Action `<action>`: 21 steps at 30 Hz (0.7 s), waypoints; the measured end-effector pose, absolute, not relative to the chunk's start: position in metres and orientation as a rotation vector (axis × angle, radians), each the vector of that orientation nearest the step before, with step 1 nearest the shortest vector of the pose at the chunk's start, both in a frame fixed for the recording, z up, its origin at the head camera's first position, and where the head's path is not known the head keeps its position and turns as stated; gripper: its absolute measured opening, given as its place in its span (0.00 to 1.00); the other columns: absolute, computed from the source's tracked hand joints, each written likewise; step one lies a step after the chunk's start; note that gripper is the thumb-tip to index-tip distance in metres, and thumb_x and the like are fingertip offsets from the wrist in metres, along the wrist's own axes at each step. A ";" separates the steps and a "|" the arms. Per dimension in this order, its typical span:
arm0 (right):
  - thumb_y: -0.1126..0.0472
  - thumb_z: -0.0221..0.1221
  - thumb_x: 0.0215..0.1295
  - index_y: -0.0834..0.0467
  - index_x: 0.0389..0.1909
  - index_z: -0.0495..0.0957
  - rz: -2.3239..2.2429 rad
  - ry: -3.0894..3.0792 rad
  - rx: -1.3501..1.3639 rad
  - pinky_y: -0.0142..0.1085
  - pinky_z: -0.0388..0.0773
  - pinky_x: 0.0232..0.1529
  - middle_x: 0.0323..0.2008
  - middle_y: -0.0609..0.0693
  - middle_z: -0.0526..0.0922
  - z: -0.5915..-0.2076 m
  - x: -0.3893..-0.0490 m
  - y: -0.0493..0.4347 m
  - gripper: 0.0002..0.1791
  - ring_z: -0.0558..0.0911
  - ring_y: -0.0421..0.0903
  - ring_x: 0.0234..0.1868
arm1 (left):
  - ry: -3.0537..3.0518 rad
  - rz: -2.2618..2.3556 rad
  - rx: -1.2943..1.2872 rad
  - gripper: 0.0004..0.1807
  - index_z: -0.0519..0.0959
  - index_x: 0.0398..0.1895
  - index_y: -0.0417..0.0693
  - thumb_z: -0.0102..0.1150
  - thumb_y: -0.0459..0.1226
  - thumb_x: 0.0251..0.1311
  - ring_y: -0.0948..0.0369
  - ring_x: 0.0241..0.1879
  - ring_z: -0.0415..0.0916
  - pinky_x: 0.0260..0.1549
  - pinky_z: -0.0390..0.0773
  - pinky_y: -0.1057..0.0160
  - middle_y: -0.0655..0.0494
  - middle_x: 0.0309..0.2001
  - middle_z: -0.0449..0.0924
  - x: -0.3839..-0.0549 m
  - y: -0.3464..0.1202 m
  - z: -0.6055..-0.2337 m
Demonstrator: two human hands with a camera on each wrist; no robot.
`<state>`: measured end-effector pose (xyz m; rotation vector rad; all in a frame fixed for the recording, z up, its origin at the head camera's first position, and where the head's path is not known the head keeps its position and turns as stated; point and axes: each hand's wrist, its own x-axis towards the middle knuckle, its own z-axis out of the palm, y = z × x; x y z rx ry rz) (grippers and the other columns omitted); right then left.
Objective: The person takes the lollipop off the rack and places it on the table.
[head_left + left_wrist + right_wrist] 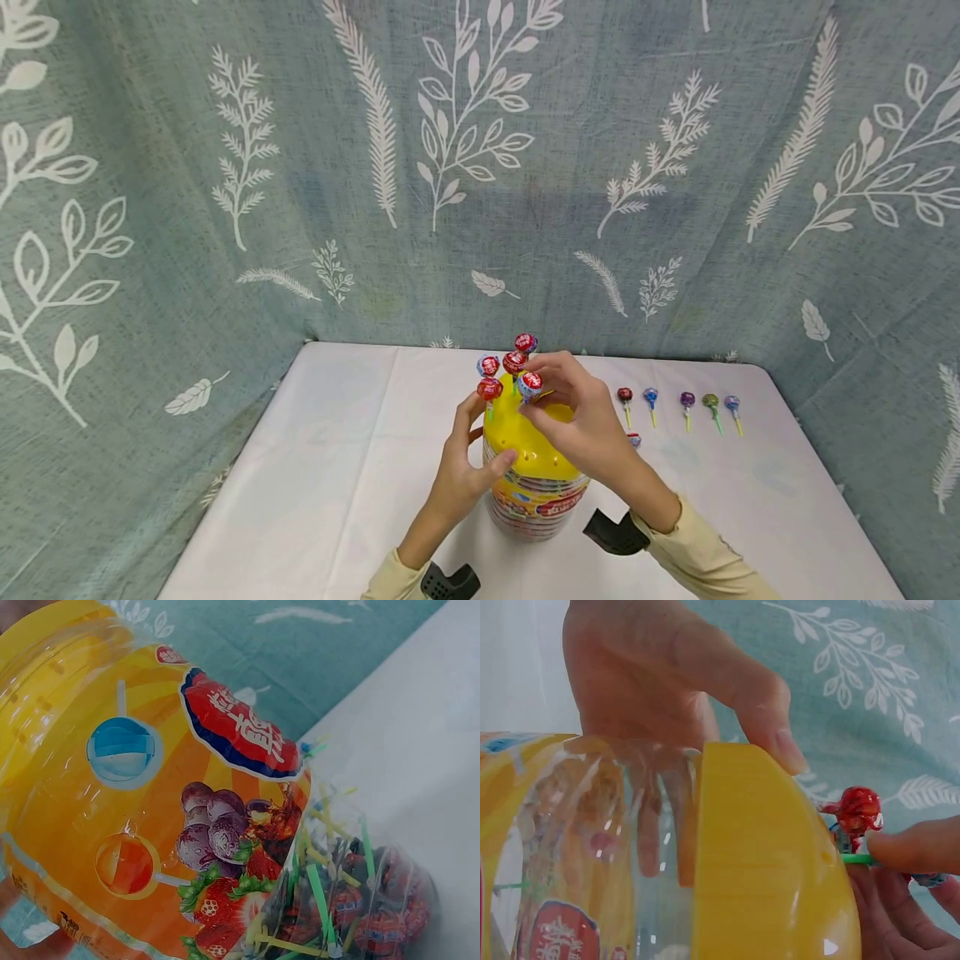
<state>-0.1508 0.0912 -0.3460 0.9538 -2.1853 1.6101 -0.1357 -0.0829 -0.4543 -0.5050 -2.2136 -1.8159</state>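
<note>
A clear plastic candy jar (536, 507) with a domed yellow lid (542, 462) stands upright on the table. My left hand (467, 477) grips the jar around its lid, thumb on the near side and fingers at the far left. Several lollipops stand upright in the lid's holes, among them a red one (490, 388). Thumb and fingertips of my right hand (588, 421) pinch a blue-and-red lollipop (530, 383) over the lid. In the right wrist view its green stick (857, 859) meets the lid. More wrapped lollipops (382, 930) fill the jar's bottom.
Right of the jar, several lollipops lie in a row on the white table (697, 500), including a green one (711, 402). Another lollipop (634, 439) lies partly hidden behind my right wrist. A leaf-patterned curtain (480, 208) hangs along the table's back and sides.
</note>
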 end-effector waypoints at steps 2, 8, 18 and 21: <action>0.78 0.63 0.52 0.57 0.50 0.71 1.623 -2.164 0.949 0.39 0.81 0.41 0.42 0.50 0.82 -0.347 -0.151 0.091 0.26 0.82 0.46 0.41 | -2.210 -1.817 -0.505 0.41 0.52 0.70 0.62 0.59 0.51 0.55 0.56 0.67 0.55 0.57 0.64 0.42 0.60 0.68 0.58 -0.136 -0.083 -0.455; 0.79 0.63 0.51 0.60 0.50 0.71 1.644 -2.087 0.955 0.39 0.82 0.39 0.39 0.52 0.82 -0.344 -0.151 0.093 0.25 0.82 0.50 0.38 | -2.217 -1.797 -0.503 0.41 0.51 0.71 0.62 0.58 0.51 0.55 0.55 0.67 0.56 0.57 0.64 0.42 0.60 0.69 0.57 -0.137 -0.082 -0.457; 0.81 0.62 0.50 0.63 0.52 0.72 1.648 -1.967 0.937 0.36 0.82 0.36 0.38 0.56 0.78 -0.330 -0.153 0.109 0.26 0.80 0.46 0.36 | -2.221 -1.822 -0.475 0.42 0.52 0.71 0.61 0.59 0.51 0.54 0.56 0.67 0.56 0.58 0.63 0.42 0.59 0.69 0.57 -0.136 -0.083 -0.457; 0.82 0.62 0.49 0.62 0.52 0.73 1.643 -1.952 0.920 0.35 0.82 0.36 0.38 0.56 0.78 -0.329 -0.152 0.115 0.28 0.80 0.46 0.36 | -2.225 -1.824 -0.475 0.42 0.52 0.71 0.61 0.59 0.51 0.54 0.56 0.67 0.55 0.58 0.63 0.42 0.58 0.69 0.57 -0.136 -0.083 -0.457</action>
